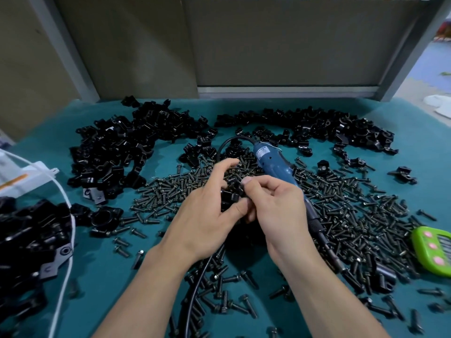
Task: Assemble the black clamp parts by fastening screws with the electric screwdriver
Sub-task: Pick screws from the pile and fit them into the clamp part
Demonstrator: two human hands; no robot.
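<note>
Okay, risks. Far left of the electric screwdriver (275,167), a heap of clamps (31,240) sits with a white cord (69,240) draped along it; a snag there could drag pieces off the bench (146,272). Left of and behind the screwdriver lie loose clamp pieces (117,147).

Just left of the screwdriver, the left hand (207,215) has its grip pinching the clamp part (230,195), thumb against it. The right hand (273,208), in front of the screwdriver's body, has its grip pinching the same part, thumb on top. Fingers hide whether a screw is seated; cannot tell.

Likely failures: the halves may shift when one hand lets go for the untouched screwdriver. A dropped screw would vanish in the screw heap (341,203) around and right of the screwdriver. The black cable (195,289) under the wrists could tug it. The green gadget (432,250) lies far right.
</note>
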